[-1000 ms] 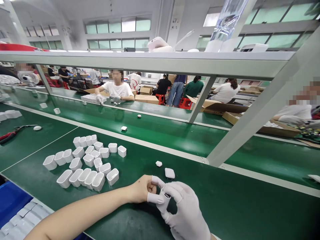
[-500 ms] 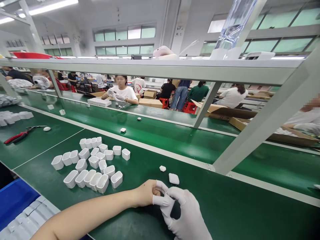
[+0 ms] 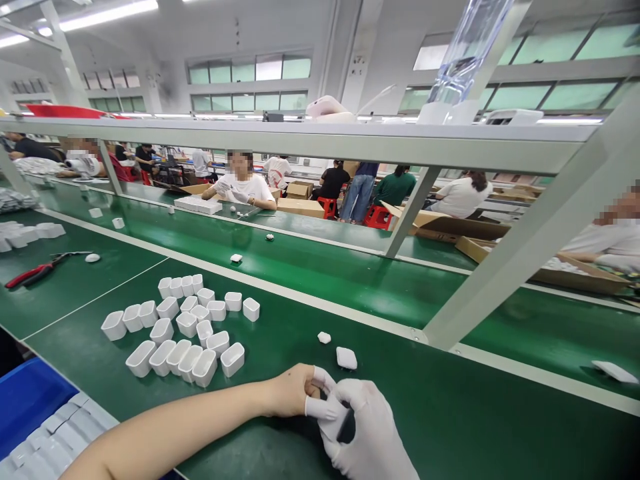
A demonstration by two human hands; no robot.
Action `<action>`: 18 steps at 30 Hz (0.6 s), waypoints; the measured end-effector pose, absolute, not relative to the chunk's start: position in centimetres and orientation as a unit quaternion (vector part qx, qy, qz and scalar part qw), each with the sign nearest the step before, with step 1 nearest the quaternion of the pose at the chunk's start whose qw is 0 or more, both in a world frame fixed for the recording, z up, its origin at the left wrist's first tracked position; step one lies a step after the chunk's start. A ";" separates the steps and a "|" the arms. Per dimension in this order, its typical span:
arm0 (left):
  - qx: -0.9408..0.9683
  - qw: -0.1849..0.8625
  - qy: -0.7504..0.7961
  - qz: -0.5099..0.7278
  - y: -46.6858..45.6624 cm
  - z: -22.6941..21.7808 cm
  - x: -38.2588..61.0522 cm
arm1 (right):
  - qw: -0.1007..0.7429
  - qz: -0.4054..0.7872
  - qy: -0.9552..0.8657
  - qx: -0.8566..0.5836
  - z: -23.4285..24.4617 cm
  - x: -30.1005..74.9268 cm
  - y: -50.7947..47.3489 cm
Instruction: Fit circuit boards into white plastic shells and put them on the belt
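Note:
My left hand [image 3: 299,392], bare apart from white finger cots, is closed at the fingertips on a small white plastic piece [image 3: 334,421]. Wearing a white glove, my right hand [image 3: 373,427] curls around the same piece from the right. The fingers cover much of it, so its full shape cannot be made out. Just beyond my hands lie a white rounded-square part [image 3: 347,358] and a smaller white part [image 3: 324,338]. To the left stand several white open-topped cups [image 3: 205,368] in loose rows.
A conveyor belt [image 3: 310,267] carries small white parts, including a flat one [image 3: 615,372] at right. Red-handled pliers [image 3: 31,275] lie far left. A blue bin [image 3: 35,400] holds white pieces at lower left. A shelf beam [image 3: 300,139] and slanted post [image 3: 500,253] cross ahead. Co-workers sit beyond.
The parts on the belt have shifted left, and a flat white one has come further into view at right. My hands stay together, with the held piece turned slightly and a dark area beside it.

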State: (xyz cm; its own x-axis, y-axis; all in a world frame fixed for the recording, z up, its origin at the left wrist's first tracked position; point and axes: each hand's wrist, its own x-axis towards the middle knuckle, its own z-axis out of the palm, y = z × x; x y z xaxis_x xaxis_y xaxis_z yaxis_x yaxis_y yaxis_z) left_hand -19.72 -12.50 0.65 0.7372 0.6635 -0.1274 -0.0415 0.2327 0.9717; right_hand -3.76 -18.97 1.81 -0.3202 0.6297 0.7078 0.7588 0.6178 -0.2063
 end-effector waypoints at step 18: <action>0.476 0.804 0.240 0.265 -13.2 0.3 -19.3 | 0.419 -0.032 -0.817 -0.395 1.0 -3.9 -18.8</action>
State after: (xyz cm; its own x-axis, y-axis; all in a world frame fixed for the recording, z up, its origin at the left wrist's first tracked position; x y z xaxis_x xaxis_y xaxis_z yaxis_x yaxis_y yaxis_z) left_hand -19.27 -13.19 0.34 0.7451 0.6534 -0.1338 -0.1974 0.4077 0.8915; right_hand -3.89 -18.84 1.00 -0.3369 0.6191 0.7094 0.6729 0.6853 -0.2785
